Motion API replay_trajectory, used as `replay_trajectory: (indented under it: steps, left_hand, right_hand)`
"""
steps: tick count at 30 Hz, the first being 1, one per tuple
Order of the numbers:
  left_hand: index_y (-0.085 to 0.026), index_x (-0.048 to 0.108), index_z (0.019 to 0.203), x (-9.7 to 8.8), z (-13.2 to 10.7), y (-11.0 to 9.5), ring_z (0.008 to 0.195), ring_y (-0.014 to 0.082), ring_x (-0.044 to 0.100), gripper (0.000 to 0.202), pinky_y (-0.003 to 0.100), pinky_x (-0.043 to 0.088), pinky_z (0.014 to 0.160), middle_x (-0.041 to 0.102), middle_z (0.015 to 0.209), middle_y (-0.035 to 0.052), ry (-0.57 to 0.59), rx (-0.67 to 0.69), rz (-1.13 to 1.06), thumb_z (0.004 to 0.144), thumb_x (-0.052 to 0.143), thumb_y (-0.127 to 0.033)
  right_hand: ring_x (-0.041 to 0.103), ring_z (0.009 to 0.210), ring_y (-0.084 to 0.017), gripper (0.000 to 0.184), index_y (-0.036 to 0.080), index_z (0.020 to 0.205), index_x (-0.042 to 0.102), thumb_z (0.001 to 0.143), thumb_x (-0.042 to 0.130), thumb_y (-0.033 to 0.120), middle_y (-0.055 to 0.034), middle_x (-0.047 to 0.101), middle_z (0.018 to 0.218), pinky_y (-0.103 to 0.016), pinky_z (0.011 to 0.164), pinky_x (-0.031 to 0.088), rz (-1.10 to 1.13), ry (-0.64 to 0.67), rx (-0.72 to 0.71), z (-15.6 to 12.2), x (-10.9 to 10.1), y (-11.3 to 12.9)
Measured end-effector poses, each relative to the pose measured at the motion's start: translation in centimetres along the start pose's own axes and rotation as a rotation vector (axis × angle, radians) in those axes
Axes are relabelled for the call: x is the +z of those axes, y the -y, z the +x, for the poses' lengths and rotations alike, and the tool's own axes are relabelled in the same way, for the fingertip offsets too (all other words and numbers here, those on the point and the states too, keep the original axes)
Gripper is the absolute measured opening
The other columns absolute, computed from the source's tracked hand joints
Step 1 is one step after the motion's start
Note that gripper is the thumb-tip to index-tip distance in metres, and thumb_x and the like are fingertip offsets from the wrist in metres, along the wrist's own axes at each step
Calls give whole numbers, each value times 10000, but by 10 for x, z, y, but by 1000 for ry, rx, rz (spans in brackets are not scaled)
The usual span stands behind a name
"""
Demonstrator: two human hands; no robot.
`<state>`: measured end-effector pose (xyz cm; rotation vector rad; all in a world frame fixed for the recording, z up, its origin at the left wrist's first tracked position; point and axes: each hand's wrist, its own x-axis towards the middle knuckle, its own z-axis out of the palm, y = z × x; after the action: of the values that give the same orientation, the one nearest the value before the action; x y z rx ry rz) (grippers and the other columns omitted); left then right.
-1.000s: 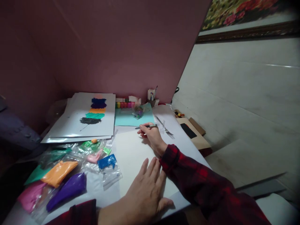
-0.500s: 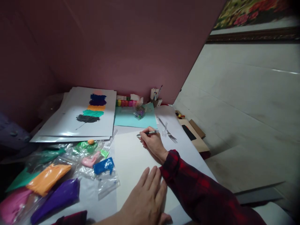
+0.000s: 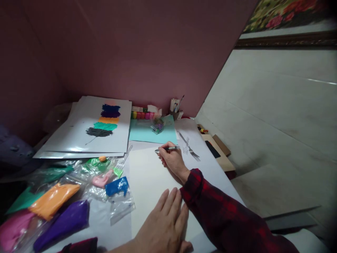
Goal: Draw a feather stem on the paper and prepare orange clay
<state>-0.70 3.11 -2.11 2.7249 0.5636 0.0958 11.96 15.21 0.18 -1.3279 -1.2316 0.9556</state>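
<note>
My right hand (image 3: 172, 159) is closed around a pen (image 3: 166, 149) whose tip rests at the far edge of a blank white sheet (image 3: 147, 179). My left hand (image 3: 164, 225) lies flat on the near part of that sheet, fingers stretched out, holding nothing. Both arms wear a red and black plaid sleeve (image 3: 223, 214).
Plastic bags of coloured clay (image 3: 52, 203) lie at the left. A sheet with stacked colour bands (image 3: 105, 121) lies behind them. A teal sheet (image 3: 150, 133), small paint pots (image 3: 143, 115), a brush cup (image 3: 175, 110) and two forks (image 3: 188, 146) sit further back. A brown board (image 3: 218, 154) lies at the right.
The view shifted down and left a little. My right hand with the pen came slightly nearer on the sheet. My left hand stays flat.
</note>
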Motion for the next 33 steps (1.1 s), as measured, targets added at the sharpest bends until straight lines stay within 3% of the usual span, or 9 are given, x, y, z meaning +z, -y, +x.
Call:
replay_trajectory:
  steps: [14,21,33]
  left_hand:
    - [-89,233,1531,-5,-2,-4,1466,395,49,707,588,137,1184,127,1589,214,-1,-10,16,974,359,-505]
    - [-68,263,1518,-6,-1,-4,1465,393,41,710,580,126,1187,133,1579,244,5,-12,0,981,305,-531]
    - [-85,254,1526,-5,-1,-4,1466,388,39,709,563,106,1196,124,1587,221,-3,-18,-15,978,308,-532]
  right_hand:
    - [532,469,-92,190,205,764,549,824,607,375,27,618,613,-192,404,413,-48,45,-67,1,-1,-4]
    - [520,454,-88,201,209,779,551,832,606,394,26,626,629,-193,399,402,-51,43,-73,1,-1,-7]
    - [510,443,-89,194,211,775,545,838,602,386,32,616,617,-199,400,392,-50,44,-81,0,-1,-5]
